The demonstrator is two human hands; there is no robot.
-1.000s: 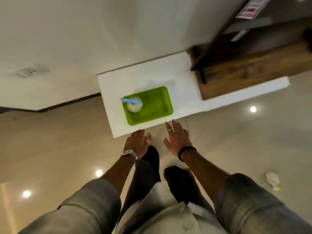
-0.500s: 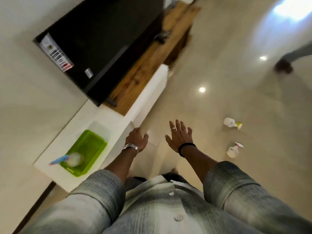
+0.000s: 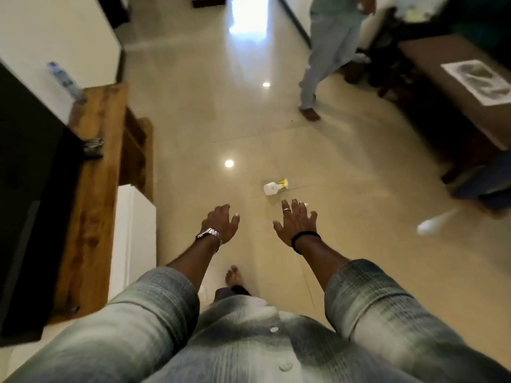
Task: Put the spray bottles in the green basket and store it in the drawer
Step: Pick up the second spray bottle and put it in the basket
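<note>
A white spray bottle with a yellow-green nozzle (image 3: pixel 273 187) lies on its side on the beige tiled floor. Just below it, my right hand (image 3: pixel 296 223) hovers with fingers spread and nothing in it; a small white tip of a second spray bottle (image 3: pixel 304 204) shows past its fingertips, the rest hidden. My left hand (image 3: pixel 221 226), with a watch on its wrist, is open and empty, further left of the bottles. The green basket is out of view.
A white cabinet (image 3: pixel 132 239) and a wooden TV stand (image 3: pixel 94 194) with a dark screen (image 3: pixel 30 194) run along the left. Another person (image 3: pixel 326 53) stands at the back. A dark wooden table (image 3: pixel 453 100) sits at right, a blurred white object (image 3: pixel 434 223) below it.
The view has swung away from the cabinet and the green basket toward the open floor. The bottles on the floor now lie just ahead of my right hand. Both hands stay empty.
</note>
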